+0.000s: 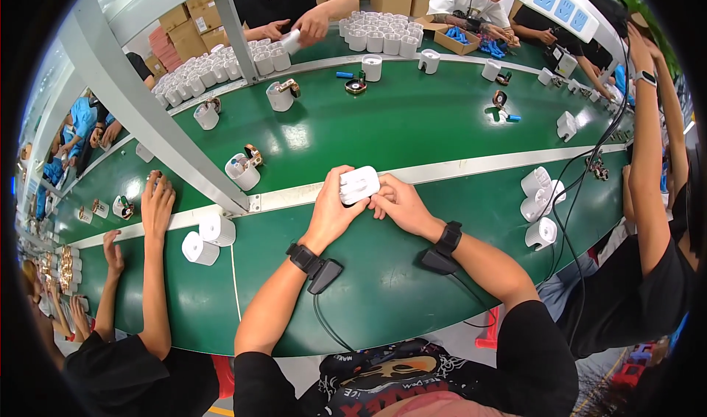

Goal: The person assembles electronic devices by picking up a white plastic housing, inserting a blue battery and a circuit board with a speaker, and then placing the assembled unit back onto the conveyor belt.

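Head view: the left hand (333,202) is clamping a white, rounded plastic housing (359,185) between thumb and fingers, and the piece is appearing over the pale metal strip (291,196) crossing the green tabletop (383,292). The right hand (403,206) is touching its right side with curled fingers; whether they are gripping, I cannot tell. 2 white plastic cases (200,248) are sitting leftward, side by side.
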The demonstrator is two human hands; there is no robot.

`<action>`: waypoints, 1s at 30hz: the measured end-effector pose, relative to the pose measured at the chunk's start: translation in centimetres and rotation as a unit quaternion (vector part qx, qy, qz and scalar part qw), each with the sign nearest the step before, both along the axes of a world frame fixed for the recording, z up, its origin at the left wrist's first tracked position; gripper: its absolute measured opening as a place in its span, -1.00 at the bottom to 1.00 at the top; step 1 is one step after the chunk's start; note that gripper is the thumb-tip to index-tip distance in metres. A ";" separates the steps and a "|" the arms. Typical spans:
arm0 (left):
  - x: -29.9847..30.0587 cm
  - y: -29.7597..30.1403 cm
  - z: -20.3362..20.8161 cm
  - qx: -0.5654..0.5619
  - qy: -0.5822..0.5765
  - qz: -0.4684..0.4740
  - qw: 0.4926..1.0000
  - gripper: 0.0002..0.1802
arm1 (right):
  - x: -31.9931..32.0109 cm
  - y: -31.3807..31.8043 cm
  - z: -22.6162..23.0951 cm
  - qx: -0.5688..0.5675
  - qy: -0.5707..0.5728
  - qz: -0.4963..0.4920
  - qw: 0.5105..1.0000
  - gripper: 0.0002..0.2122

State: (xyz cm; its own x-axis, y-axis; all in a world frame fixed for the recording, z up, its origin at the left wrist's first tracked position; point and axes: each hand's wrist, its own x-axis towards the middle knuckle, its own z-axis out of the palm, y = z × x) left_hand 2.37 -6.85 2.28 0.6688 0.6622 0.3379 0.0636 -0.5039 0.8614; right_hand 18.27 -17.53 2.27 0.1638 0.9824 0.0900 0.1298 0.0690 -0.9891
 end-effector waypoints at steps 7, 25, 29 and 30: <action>0.0 0.1 -0.1 0.022 0.009 0.004 1.000 -0.36 | 0.0 0.0 0.2 0.000 -0.003 -0.001 1.000 -0.84; -0.3 0.1 -0.1 0.040 0.017 0.020 0.999 -0.33 | 0.1 0.2 -0.3 0.001 -0.003 -0.003 1.000 -0.77; -0.2 0.2 -0.1 0.036 0.012 0.013 0.999 -0.35 | 0.1 0.4 -0.6 0.003 0.004 0.000 1.000 -0.77; -0.3 0.2 0.0 0.034 0.013 0.012 0.999 -0.35 | 0.1 0.4 -0.5 0.002 0.004 0.001 1.000 -0.77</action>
